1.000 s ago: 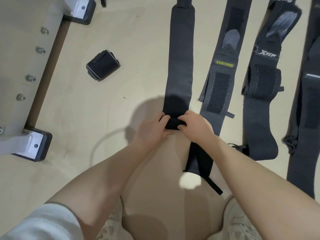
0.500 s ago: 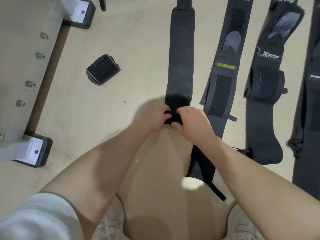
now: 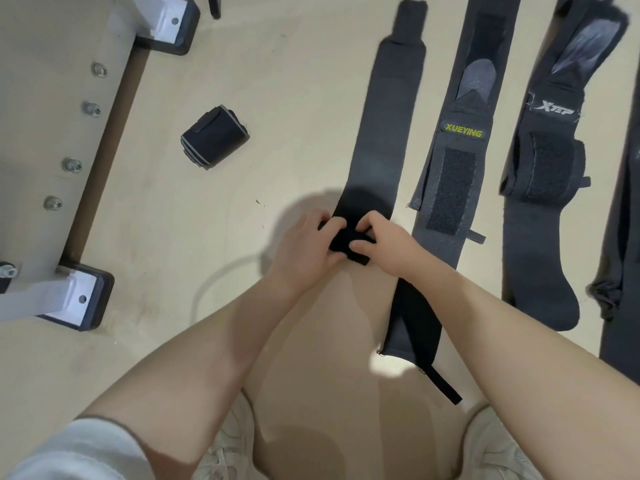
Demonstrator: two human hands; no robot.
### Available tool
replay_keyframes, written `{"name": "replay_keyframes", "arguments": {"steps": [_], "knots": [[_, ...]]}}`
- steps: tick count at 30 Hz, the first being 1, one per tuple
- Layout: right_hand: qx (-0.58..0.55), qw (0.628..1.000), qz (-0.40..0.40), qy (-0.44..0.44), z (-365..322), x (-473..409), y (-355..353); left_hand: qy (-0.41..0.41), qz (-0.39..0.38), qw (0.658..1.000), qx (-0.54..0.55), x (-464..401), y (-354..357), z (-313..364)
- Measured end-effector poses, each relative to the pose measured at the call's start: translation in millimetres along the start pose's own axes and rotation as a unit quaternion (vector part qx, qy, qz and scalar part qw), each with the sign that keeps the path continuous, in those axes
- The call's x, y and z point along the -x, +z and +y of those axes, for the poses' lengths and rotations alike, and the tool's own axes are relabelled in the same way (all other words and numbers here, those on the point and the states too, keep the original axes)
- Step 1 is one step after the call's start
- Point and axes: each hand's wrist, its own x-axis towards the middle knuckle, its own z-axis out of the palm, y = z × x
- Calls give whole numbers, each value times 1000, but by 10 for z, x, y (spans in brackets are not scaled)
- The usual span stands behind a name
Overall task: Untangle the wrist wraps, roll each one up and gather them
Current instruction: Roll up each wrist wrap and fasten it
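A long plain black wrist wrap (image 3: 384,133) lies straight on the wooden floor, running away from me. Its near end is wound into a small roll (image 3: 346,242). My left hand (image 3: 304,251) pinches the roll from the left and my right hand (image 3: 384,244) pinches it from the right. One finished rolled wrap (image 3: 214,136) sits apart at the left. To the right lie flat a wrap marked XUEYING (image 3: 457,161), a wrap marked XTEP (image 3: 543,174) and another dark wrap (image 3: 623,271) at the frame edge.
A grey metal frame (image 3: 45,109) with bolts and black rubber feet (image 3: 83,299) stands at the left. The XUEYING wrap's near end (image 3: 415,327) passes under my right forearm. My light shoes (image 3: 228,452) show at the bottom.
The roll between my hands has grown a little and moved up the strap away from me. The view has tilted slightly, so the far end of the strap shows.
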Motion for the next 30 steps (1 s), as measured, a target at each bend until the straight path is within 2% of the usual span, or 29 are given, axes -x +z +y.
{"name": "replay_keyframes", "arguments": {"steps": [2, 4, 5, 8, 10, 13, 15, 18, 20, 22, 24, 26, 28, 30], "knots": [[-23, 1000, -15, 15, -70, 58, 95, 13, -13, 1000, -15, 106, -19, -98], [79, 996, 27, 10, -98, 95, 220, 28, -25, 999, -25, 156, -46, -170], [158, 985, 65, -13, -117, 123, 289, 35, -36, 998, -24, 152, -68, -195], [335, 918, 170, -124, -100, 213, 460, 28, -86, 996, 21, 41, -181, -230], [379, 894, 193, -139, -99, 248, 501, -5, -155, 988, 29, -92, -289, -222], [385, 898, 176, -120, -109, 234, 548, -55, -251, 966, -10, -216, -369, -202], [349, 917, 156, -111, -152, 239, 535, -78, -233, 969, 9, -198, -360, -205], [233, 967, 80, -67, -234, 212, 557, -93, -74, 993, 26, 41, -314, -203], [153, 987, 46, -26, -351, 194, 610, -94, 33, 995, -21, 232, -292, -214], [52, 998, 34, 16, -458, 170, 703, -146, 54, 988, 0, 383, -272, -250], [-36, 998, 22, 55, -588, 161, 852, -258, 43, 960, 101, 467, -285, -327], [-105, 991, -5, 80, -740, 151, 1030, -351, 51, 911, 210, 521, -318, -434], [-154, 983, -33, 94, -904, 129, 1221, -394, 54, 874, 279, 594, -365, -562], [-155, 982, -67, 88, -1049, 138, 1365, -408, 51, 864, 292, 669, -462, -692]]}}
